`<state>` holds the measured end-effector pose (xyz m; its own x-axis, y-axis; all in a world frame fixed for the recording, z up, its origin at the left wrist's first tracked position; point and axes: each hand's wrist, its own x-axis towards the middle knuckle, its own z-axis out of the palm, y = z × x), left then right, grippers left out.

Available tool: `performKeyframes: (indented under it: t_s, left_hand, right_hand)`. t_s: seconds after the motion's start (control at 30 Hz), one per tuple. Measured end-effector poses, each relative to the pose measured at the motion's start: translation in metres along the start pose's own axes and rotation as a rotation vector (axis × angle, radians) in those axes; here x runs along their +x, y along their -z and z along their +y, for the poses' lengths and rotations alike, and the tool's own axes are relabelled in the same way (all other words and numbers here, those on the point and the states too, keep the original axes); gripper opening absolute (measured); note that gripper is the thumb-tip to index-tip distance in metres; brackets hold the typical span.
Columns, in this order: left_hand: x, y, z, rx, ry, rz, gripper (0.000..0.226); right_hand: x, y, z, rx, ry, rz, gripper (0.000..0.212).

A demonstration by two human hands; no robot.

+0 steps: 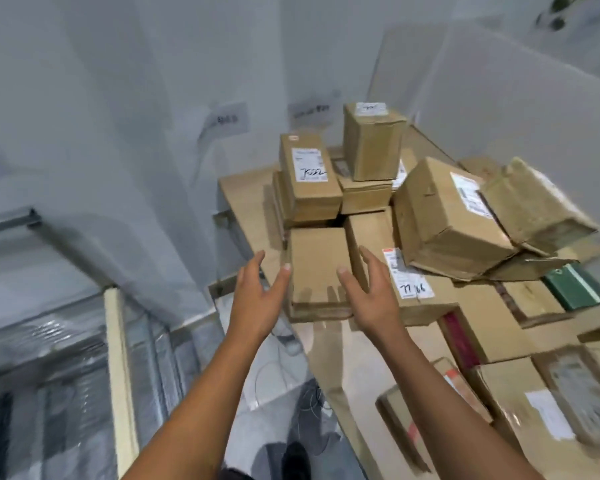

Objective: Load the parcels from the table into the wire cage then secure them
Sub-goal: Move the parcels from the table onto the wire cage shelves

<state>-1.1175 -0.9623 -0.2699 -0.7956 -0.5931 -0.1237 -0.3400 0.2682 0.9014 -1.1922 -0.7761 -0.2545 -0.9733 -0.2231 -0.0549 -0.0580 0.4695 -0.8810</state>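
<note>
A plain brown parcel (317, 268) lies flat at the table's near left corner, on top of another flat box. My left hand (258, 294) hovers just left of it with fingers spread, and my right hand (369, 287) is at its right side, fingers straight and thumb over its top. Neither hand grips anything. Several more cardboard parcels are heaped behind: one labelled box (309, 174), a tall upright box (373, 142), a dented tilted box (444, 216). The wire cage (94, 341), lined with shiny plastic wrap, stands at the lower left.
The wooden table (248, 206) runs from centre to the lower right, crowded with boxes, including a green one (577, 285). White walls and a white partition close in behind. Cables lie on the floor between cage and table, near my dark shoe (295, 459).
</note>
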Motion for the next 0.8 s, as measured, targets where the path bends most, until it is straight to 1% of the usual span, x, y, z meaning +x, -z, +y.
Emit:
performKeyframes:
  t_s: [0.1,0.2,0.4,0.5,0.57,0.63,0.73,0.8]
  left_hand:
    - [0.035,-0.015,0.013,-0.023,0.008,-0.042,0.07]
    - [0.087,-0.024,0.025,-0.062,0.029,-0.033,0.071]
    - [0.205,-0.049,0.044,-0.176,0.049,-0.038,0.085]
    - [0.242,-0.061,0.042,-0.237,0.046,-0.135,0.081]
    - [0.254,-0.065,0.034,-0.237,0.069,-0.217,0.081]
    - [0.259,-0.066,0.027,-0.242,0.1,-0.258,0.082]
    - [0.256,-0.064,0.025,-0.3,0.125,-0.287,0.077]
    - [0.25,-0.06,0.027,-0.379,0.125,-0.296,0.058]
  right_hand:
    - [0.028,0.005,0.002,0.015,-0.035,0.023,0.066]
    - [0.066,-0.002,-0.007,0.015,-0.062,0.038,0.066]
    - [0.158,-0.036,-0.039,-0.081,-0.068,0.071,0.071]
    - [0.195,-0.056,-0.053,-0.113,-0.099,0.118,0.073]
    - [0.212,-0.068,-0.057,-0.142,-0.122,0.115,0.073]
    - [0.221,-0.079,-0.058,-0.162,-0.149,0.104,0.07]
    - [0.223,-0.086,-0.059,-0.182,-0.185,0.11,0.062]
    - [0.219,-0.087,-0.061,-0.132,-0.195,0.124,0.06]
